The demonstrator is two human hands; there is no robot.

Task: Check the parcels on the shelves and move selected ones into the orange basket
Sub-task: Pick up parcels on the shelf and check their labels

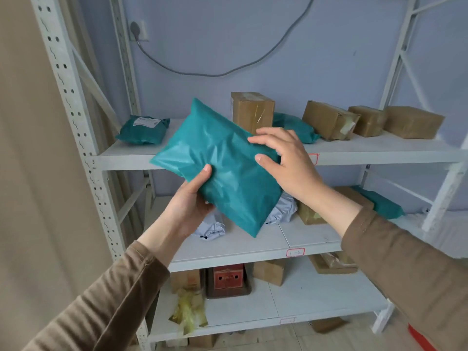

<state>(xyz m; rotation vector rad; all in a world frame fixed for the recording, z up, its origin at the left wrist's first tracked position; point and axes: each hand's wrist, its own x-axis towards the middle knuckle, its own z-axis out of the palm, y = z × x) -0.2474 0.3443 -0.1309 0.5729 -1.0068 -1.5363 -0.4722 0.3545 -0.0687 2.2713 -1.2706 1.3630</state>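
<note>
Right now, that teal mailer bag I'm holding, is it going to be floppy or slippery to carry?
Probably soft rather than stiff: the teal mailer bag shows creases and dents where the left hand grips its lower edge. Its glossy film looks somewhat slippery, so the right hand steadying the upper edge seems wise. It looks fairly light, since it is held tilted without sagging.

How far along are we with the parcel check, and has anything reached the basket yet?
Done: nothing confirmable; the orange basket is not clearly in view. In hand: one teal mailer is off the shelf, gripped by the left hand and the right hand, plain side up, no label visible. Left: another teal parcel and four cardboard boxes, like this box, sit on the top shelf; more parcels lie below.
</note>
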